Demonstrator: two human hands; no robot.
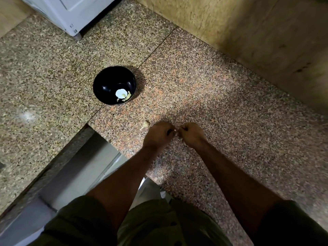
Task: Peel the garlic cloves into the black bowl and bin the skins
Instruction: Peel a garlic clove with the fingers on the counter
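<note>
While our left hand [158, 134] and right hand [192, 134] meet, fingers curled, pinching a barely visible clove [175, 132] over the counter [221, 103], we judge it light and slippery; grip its ends. Bowl [114, 85] sits well apart.

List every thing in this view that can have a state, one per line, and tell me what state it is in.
Round black bowl: upright on the speckled granite counter, holding a few pale peeled garlic pieces.
Small unpeeled garlic piece with stalk: lying loose on the counter, left of the hands.
Left hand: fingers curled, pinching something small and pale between both hands.
Right hand: fingers curled, pinching the same small thing.
</note>
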